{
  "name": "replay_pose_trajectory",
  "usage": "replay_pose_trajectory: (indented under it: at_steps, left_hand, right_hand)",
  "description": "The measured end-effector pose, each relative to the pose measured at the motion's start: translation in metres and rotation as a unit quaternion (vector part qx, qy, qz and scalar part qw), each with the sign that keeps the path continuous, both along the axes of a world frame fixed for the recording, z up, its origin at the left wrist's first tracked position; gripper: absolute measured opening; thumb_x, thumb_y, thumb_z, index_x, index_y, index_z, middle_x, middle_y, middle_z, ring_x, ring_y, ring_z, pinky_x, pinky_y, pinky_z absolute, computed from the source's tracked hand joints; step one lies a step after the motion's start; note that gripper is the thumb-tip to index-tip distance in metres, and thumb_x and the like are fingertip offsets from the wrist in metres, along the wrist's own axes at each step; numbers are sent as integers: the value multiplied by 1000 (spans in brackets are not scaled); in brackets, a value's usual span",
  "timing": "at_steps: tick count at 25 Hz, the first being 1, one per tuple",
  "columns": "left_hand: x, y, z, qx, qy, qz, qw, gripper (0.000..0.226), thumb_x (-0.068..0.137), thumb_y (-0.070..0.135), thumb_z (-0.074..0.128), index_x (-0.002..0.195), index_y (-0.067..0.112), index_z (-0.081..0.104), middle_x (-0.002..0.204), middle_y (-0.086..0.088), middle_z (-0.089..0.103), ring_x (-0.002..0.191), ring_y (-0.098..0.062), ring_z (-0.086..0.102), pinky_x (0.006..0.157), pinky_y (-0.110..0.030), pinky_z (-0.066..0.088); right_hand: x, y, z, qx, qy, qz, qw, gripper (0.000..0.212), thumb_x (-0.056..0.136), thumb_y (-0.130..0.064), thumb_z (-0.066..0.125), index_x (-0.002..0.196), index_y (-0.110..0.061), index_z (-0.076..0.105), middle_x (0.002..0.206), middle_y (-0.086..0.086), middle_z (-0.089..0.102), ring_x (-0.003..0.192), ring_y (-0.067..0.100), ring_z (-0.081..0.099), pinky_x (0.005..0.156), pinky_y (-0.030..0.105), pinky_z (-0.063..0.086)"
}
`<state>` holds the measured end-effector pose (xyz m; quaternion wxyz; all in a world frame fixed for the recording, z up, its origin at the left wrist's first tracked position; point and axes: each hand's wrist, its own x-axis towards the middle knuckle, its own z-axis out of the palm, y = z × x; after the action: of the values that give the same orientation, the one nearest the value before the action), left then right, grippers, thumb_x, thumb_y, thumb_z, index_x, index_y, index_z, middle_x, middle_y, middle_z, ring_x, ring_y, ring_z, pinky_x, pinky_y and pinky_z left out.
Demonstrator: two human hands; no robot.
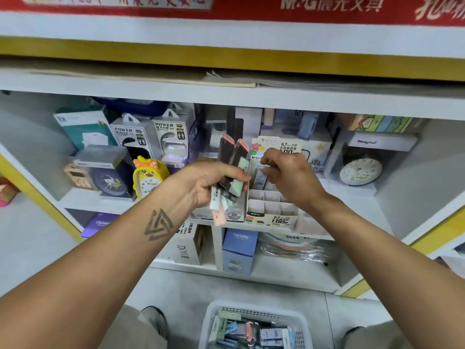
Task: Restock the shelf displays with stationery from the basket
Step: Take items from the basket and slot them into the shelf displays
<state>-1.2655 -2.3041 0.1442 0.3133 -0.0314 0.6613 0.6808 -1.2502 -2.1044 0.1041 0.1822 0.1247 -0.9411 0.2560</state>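
Observation:
My left hand [206, 182] grips a fanned bundle of slim pencil-lead cases [232, 167] in pink, green and dark colours, held upright in front of the middle shelf. My right hand [289, 177] pinches a single small lead case [260, 176] just above the back cells of a white cardboard display box [270, 206] with a grid of open cells. That display box stands on the shelf edge [352, 197]. At the bottom of the view a white plastic basket [214, 313] on the floor holds several more cases.
Power bank boxes [171, 137], a yellow duck alarm clock [148, 177] and a boxed dark clock [110, 177] stand left on the shelf. A round clock [361, 171] sits at right. Blue and white boxes [239, 250] fill the lower shelf. My shoes flank the basket.

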Motion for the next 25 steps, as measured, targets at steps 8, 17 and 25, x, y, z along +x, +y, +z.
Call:
replay_pose_trajectory:
  at_steps: [8, 17, 25]
  left_hand:
    - [0, 12, -1, 28, -20, -33, 999, 11, 78, -2, 73, 86, 5, 72, 84, -13, 72, 76, -26, 71, 68, -37, 58]
    - [5, 21, 3, 59, -34, -46, 997, 3, 82, 4, 69, 83, 5, 72, 74, -12, 71, 59, -18, 68, 56, -29, 56]
    - [-4, -3, 19, 22, -15, -13, 1000, 11, 84, 2, 66, 74, 3, 65, 65, -12, 67, 53, -18, 61, 54, -26, 54]
  right_hand:
    - [18, -19, 30, -400, -206, -18, 893, 14, 94, -29, 69, 90, -17, 73, 76, 6, 74, 59, 20, 65, 49, 26, 47]
    - [23, -10, 44, -586, -276, -51, 760, 9, 91, -10, 70, 92, -11, 61, 84, 11, 73, 65, 22, 68, 52, 27, 53]
    - [30, -1, 40, -465, -247, -41, 849, 13, 85, -12, 77, 95, -5, 73, 77, 2, 67, 53, 14, 50, 49, 24, 41]
